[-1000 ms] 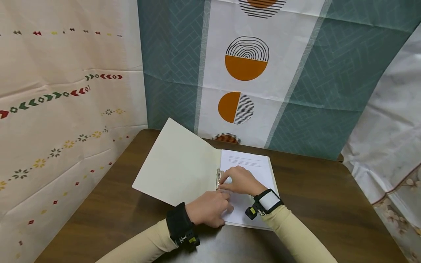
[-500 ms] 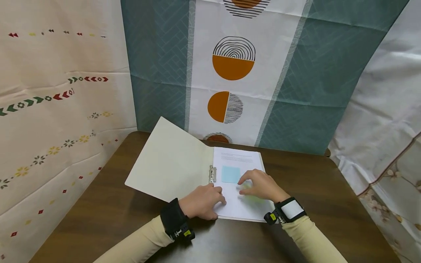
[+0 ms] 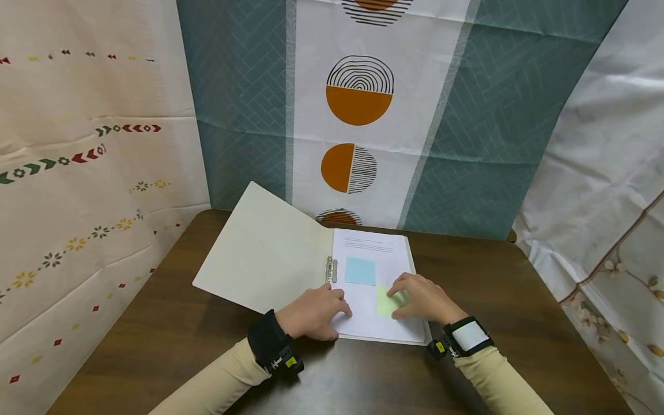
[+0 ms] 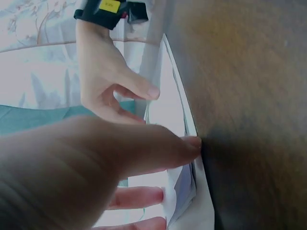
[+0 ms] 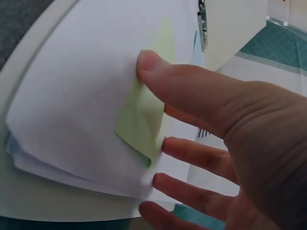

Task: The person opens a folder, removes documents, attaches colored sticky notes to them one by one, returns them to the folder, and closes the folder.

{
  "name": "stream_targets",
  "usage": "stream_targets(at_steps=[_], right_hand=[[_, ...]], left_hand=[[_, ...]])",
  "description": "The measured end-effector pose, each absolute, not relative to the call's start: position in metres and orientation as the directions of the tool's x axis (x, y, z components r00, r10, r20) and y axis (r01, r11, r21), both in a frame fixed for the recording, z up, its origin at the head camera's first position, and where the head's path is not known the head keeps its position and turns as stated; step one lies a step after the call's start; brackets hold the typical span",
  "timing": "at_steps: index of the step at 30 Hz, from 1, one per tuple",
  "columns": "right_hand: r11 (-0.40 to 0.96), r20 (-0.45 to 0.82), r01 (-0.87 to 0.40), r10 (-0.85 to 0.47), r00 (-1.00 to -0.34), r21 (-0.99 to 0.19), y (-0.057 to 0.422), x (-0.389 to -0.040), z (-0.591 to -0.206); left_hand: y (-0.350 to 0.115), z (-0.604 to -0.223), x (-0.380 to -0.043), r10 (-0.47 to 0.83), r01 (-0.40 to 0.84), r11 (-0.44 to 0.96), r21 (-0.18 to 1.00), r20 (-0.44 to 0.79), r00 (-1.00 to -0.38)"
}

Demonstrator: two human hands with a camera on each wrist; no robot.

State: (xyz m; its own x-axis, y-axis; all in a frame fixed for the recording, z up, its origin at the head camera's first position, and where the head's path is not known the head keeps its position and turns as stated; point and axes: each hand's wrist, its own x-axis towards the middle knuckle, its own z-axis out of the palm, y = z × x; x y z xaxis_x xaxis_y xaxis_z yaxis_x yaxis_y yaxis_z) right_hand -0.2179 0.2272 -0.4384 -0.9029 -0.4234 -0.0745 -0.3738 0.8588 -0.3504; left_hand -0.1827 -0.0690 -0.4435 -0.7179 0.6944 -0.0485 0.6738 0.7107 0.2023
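An open cream ring binder (image 3: 270,253) holds a stack of white paper (image 3: 360,320) at its metal clip (image 3: 330,270). My left hand (image 3: 311,314) rests on the lower left of the sheets; in the left wrist view its thumb (image 4: 187,147) lies along the binder's front edge. Over the lower right of the page, my right hand (image 3: 425,298) touches a light green sticky note (image 3: 385,302) with thumb and fingers spread. The note's near corner curls up in the right wrist view, beside the fingertips (image 5: 168,143). Above it lies a blue sticky note (image 3: 360,271).
The binder lies on a dark brown wooden table (image 3: 363,380), its left cover folded out. A patterned grey-green and white cloth (image 3: 249,115) hangs behind the table. Pale printed cloths hang at left and right.
My right hand has moved from the clip, rightward and down to the green sticky note. Both sticky notes now show from beneath it. My left hand stays at the sheet's lower left.
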Motion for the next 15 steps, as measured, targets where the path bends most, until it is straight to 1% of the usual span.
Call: stream_targets(at_steps=[4, 8, 11, 15], right_hand=[[0.857, -0.062, -0.376, -0.423, -0.904, -0.353, 0.228, -0.218, -0.440], [0.859, -0.061, -0.372, -0.417, -0.907, -0.351, 0.229, -0.217, -0.439], [0.859, -0.064, -0.366, -0.413, -0.908, -0.357, 0.227, -0.216, -0.438], [0.855, -0.061, -0.375, -0.422, -0.904, -0.359, 0.225, -0.216, -0.437]], left_hand=[[-0.075, -0.443, -0.180, 0.716, 0.695, 0.689, 0.206, -0.042, -0.697], [-0.087, -0.434, -0.185, 0.749, 0.721, 0.644, 0.255, -0.018, -0.662], [-0.102, -0.416, -0.190, 0.757, 0.732, 0.615, 0.293, 0.042, -0.652], [-0.130, -0.383, -0.191, 0.733, 0.747, 0.594, 0.298, 0.181, -0.655]])
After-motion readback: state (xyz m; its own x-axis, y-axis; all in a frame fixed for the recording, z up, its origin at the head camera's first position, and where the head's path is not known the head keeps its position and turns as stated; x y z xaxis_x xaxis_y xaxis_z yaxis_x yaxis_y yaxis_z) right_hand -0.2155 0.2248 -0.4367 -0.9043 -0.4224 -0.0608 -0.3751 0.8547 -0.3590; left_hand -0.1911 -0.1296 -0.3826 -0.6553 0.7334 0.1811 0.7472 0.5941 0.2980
